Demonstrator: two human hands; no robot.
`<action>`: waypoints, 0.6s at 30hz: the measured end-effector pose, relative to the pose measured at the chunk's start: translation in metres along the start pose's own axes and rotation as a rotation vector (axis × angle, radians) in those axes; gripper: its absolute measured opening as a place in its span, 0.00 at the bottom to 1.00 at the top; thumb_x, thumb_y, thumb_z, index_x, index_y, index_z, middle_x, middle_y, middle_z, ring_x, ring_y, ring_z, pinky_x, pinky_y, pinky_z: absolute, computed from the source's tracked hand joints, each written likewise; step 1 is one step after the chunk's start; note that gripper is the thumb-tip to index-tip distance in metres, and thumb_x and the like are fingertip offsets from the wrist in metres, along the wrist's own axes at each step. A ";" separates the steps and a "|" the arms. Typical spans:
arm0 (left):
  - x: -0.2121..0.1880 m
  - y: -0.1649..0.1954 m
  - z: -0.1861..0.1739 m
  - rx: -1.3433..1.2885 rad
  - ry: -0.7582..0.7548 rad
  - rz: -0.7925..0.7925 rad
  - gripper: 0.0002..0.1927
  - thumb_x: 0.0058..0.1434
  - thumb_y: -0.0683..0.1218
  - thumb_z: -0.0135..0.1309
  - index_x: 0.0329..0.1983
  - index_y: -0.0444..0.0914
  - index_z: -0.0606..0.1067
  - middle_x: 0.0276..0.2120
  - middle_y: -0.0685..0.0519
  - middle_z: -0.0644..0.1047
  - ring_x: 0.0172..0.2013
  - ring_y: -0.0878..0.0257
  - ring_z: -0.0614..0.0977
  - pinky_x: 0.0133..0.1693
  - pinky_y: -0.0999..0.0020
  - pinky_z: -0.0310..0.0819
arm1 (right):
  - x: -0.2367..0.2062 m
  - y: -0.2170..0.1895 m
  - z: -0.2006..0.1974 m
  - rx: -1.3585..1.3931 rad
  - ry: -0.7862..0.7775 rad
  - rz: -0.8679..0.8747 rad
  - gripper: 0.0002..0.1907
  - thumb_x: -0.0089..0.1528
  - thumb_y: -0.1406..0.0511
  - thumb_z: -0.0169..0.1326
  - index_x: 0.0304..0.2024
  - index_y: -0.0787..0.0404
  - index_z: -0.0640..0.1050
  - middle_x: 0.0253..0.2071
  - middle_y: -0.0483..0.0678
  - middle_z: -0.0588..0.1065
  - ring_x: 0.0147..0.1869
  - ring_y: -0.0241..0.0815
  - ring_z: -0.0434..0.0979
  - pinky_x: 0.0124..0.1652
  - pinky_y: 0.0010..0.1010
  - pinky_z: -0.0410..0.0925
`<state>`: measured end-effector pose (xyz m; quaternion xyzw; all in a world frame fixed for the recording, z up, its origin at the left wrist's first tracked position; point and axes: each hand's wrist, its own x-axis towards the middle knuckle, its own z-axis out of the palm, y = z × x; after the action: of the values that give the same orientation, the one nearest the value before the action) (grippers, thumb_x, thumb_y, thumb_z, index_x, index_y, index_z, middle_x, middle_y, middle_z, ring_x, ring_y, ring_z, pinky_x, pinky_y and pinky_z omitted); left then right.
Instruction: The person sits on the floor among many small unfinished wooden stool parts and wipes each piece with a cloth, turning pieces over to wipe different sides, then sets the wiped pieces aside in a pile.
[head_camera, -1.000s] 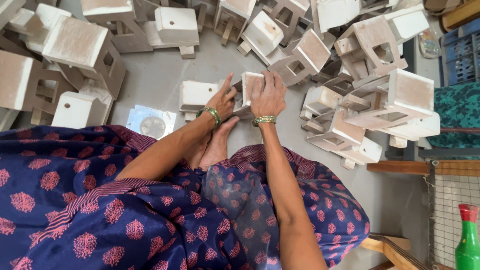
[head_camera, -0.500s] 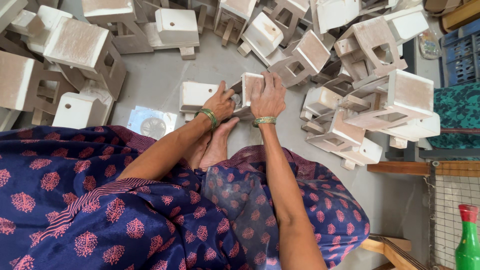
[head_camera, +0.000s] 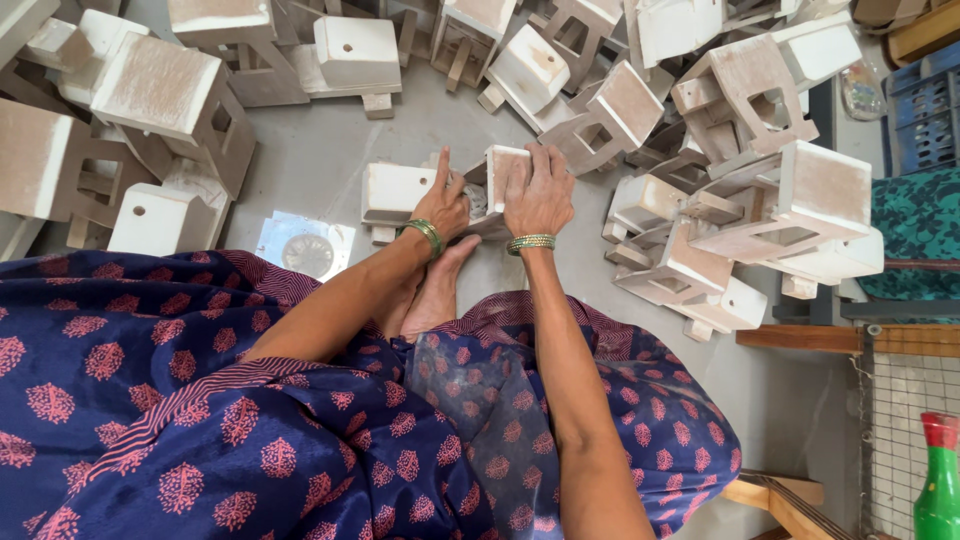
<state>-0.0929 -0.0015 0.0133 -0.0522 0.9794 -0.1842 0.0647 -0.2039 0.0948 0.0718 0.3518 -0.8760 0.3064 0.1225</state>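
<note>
We are seated on the grey concrete floor, feet tucked under the dark blue printed cloth with pink motifs. Both hands are on one white-painted wooden box-shaped piece that rests on the floor just past our toes, between the two big heaps of like pieces.

Right hand: laid flat over the top of the piece, fingers spread and curled over its far edge, pressing it down; a firm steadying hold, not a lift. Green bangle at the wrist.

Left hand: half closed, index finger stretched out, fingertips pinching something small and grey against the side of the piece. We cannot tell what it is; looks like a rubbing pad or a scrap of abrasive paper. Green bangle here too.

Just left, touching or nearly touching, lies a second white-painted wooden block with a small foot. A square silvery sheet with a round disc on it lies near our left knee. Pile of white wooden frames to the right, more at top left. Green plastic bottle with red cap at far right.

Step in hand, as we judge it: working the surface of the held piece, mid-way. Next move calls for steady pressure from the right hand while the left works along the face.
</note>
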 end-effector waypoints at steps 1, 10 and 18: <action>0.000 -0.001 0.001 -0.032 -0.014 0.022 0.14 0.61 0.51 0.53 0.43 0.42 0.84 0.41 0.57 0.83 0.65 0.48 0.69 0.66 0.20 0.34 | 0.000 0.000 0.000 -0.002 -0.004 0.005 0.17 0.65 0.54 0.50 0.53 0.48 0.79 0.60 0.45 0.73 0.56 0.58 0.74 0.49 0.50 0.70; -0.003 -0.004 0.012 -0.051 0.084 0.075 0.12 0.57 0.50 0.55 0.38 0.42 0.84 0.39 0.54 0.83 0.58 0.55 0.71 0.64 0.37 0.49 | 0.001 0.000 0.000 -0.012 0.007 -0.011 0.18 0.64 0.54 0.50 0.54 0.48 0.79 0.60 0.46 0.73 0.56 0.58 0.74 0.48 0.50 0.70; 0.000 0.004 -0.003 0.149 0.038 -0.084 0.19 0.60 0.54 0.49 0.45 0.41 0.83 0.45 0.53 0.81 0.66 0.44 0.64 0.63 0.23 0.35 | 0.000 0.001 0.002 -0.004 0.006 -0.015 0.18 0.65 0.54 0.50 0.55 0.48 0.78 0.61 0.47 0.73 0.57 0.58 0.74 0.50 0.50 0.70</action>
<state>-0.0932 0.0030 0.0145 -0.0846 0.9609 -0.2602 0.0420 -0.2047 0.0942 0.0695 0.3573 -0.8735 0.3049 0.1279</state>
